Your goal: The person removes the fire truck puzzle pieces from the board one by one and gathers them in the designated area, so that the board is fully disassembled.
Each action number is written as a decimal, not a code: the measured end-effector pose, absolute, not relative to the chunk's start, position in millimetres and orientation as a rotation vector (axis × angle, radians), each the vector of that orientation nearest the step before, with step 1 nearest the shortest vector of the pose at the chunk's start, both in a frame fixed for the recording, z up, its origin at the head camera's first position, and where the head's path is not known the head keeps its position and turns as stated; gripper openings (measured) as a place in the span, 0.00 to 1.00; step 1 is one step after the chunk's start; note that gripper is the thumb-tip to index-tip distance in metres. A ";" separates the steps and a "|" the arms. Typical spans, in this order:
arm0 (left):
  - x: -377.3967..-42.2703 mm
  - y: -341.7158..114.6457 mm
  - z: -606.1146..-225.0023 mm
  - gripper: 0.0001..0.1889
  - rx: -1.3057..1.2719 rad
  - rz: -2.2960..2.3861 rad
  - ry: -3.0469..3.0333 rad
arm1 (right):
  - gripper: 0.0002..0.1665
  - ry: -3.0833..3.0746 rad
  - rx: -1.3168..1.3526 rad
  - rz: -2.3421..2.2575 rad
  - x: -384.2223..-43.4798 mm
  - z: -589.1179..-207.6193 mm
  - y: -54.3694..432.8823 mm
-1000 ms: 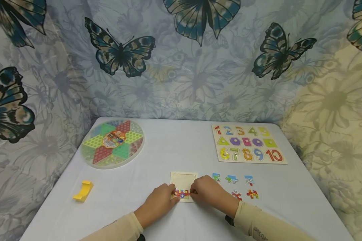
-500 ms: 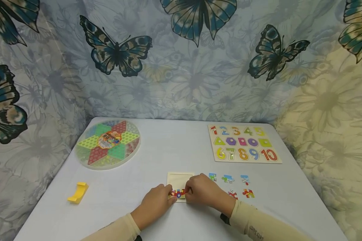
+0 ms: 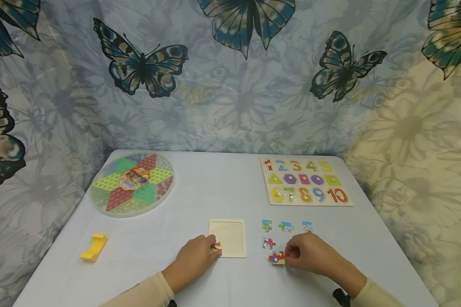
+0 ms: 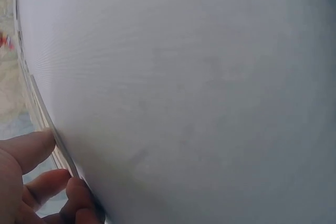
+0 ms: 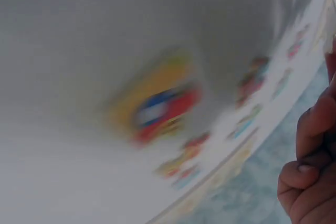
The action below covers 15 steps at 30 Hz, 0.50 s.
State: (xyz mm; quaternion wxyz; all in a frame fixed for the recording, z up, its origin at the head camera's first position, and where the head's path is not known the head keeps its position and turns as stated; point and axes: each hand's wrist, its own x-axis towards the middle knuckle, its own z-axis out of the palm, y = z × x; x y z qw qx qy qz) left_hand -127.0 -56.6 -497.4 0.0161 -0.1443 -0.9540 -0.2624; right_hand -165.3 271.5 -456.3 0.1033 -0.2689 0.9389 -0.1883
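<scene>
In the head view my left hand (image 3: pixel 196 256) grips the left edge of a small wooden puzzle tray (image 3: pixel 233 233). A colourful jigsaw piece (image 3: pixel 217 246) shows by its fingertips at the tray's lower left, partly covered. The left wrist view shows thumb and fingers (image 4: pixel 32 150) pinching the tray's edge. My right hand (image 3: pixel 314 255) pinches a jigsaw piece with a blue wheel (image 3: pixel 276 258), to the right of the tray. Another wheel piece (image 5: pixel 153 109) lies blurred on the table in the right wrist view; the right hand (image 5: pixel 310 166) is at that view's right edge.
Several loose jigsaw pieces lie right of the tray, among them a red one (image 3: pixel 269 243) and a green-blue one (image 3: pixel 286 226). Behind them is a number-and-shape board (image 3: pixel 311 189). A round star-patterned game board (image 3: pixel 133 185) and a curved yellow block (image 3: pixel 94 247) are at left.
My right hand has moved right, off the tray, carrying the wheel piece away. My left hand has stayed at the tray's left edge. The whole head view has shifted slightly.
</scene>
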 end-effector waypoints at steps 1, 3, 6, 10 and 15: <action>-126.9 -57.0 -497.0 0.12 -0.449 -0.813 -2.967 | 0.12 2.759 -0.794 -0.562 -163.1 -457.8 280.6; -127.1 -57.9 -496.7 0.12 -0.444 -0.792 -2.968 | 0.12 2.740 -0.817 -0.578 -159.7 -461.2 295.4; -128.8 -58.7 -497.0 0.13 -0.436 -0.708 -2.973 | 0.11 2.736 -0.841 -0.570 -156.7 -464.9 307.7; -131.7 -58.2 -496.8 0.14 -0.432 -0.642 -2.994 | 0.09 2.736 -0.864 -0.506 -155.6 -466.3 312.7; -135.7 -56.8 -498.8 0.14 -0.417 -0.737 -3.036 | 0.07 2.739 -0.917 -0.497 -159.1 -461.2 305.7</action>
